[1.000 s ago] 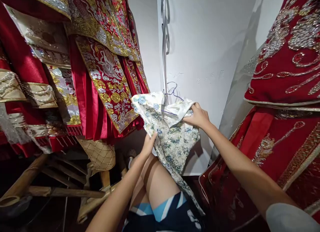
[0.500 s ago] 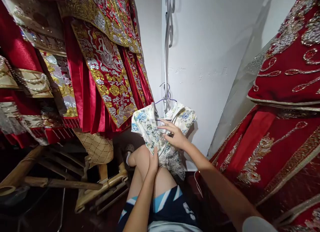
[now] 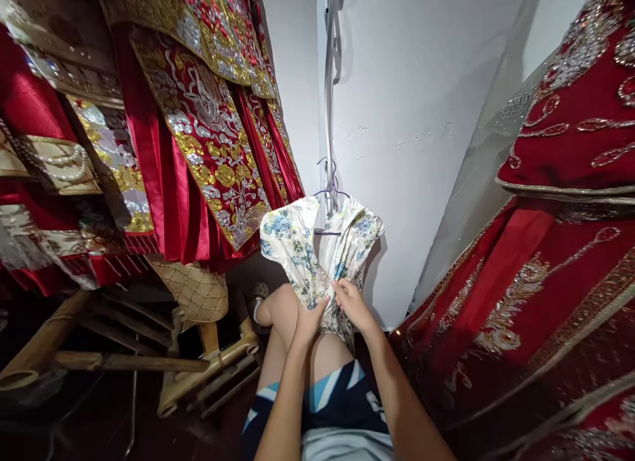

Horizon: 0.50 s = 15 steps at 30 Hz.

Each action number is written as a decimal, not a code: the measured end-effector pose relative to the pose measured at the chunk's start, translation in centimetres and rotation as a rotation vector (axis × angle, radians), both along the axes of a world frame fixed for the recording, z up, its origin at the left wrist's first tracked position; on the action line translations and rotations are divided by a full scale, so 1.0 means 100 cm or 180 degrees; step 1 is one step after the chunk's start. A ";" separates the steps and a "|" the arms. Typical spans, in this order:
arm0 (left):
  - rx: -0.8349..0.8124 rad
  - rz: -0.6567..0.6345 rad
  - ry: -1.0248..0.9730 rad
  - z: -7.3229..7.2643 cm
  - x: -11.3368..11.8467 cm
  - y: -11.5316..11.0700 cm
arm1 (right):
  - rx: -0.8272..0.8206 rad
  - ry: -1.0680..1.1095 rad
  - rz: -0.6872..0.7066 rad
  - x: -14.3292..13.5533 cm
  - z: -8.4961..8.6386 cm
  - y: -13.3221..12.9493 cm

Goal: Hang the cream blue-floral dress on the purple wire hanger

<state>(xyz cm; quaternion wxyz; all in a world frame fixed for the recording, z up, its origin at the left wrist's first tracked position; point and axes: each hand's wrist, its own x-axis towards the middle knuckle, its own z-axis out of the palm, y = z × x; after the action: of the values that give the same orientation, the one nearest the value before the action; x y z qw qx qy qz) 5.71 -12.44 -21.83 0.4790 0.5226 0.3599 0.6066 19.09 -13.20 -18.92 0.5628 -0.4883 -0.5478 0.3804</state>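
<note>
A white short-sleeved garment with blue and yellow flowers hangs from a thin purple hanger, its front open at the neck. My left hand is closed on the left front edge, low on the opening. Close beside it, my right hand pinches the right front edge with thumb and fingers. The two hands nearly meet where the front edges come together. The garment's lower part drops behind my hands and knees, mostly hidden.
Red embroidered gowns hang at the left, and a red beaded gown stands close on the right. A bamboo chair is at lower left. A metal pole runs up the white wall behind the garment.
My right hand has come down from the neck opening, its spread fingers now closed on the front edge. My left hand has shifted slightly toward it. The neckline lies wider open.
</note>
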 end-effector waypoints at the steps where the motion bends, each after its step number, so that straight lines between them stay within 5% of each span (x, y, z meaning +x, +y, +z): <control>1: -0.0011 -0.0052 0.0003 0.003 0.000 -0.002 | -0.0004 -0.0067 0.0006 0.002 0.002 -0.003; 9: -0.0286 0.0078 0.0003 0.012 0.000 -0.009 | 0.0023 -0.0069 0.0182 0.014 0.019 -0.023; 15: -0.0109 0.1972 0.0427 0.003 -0.005 -0.019 | -0.0204 0.0272 0.0226 0.010 0.025 -0.025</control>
<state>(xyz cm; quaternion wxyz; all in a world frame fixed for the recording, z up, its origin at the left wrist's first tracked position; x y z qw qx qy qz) 5.18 -14.36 -21.56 0.2554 0.4188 0.5429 0.6817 20.07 -15.66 -16.38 0.5559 -0.4697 -0.5277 0.4380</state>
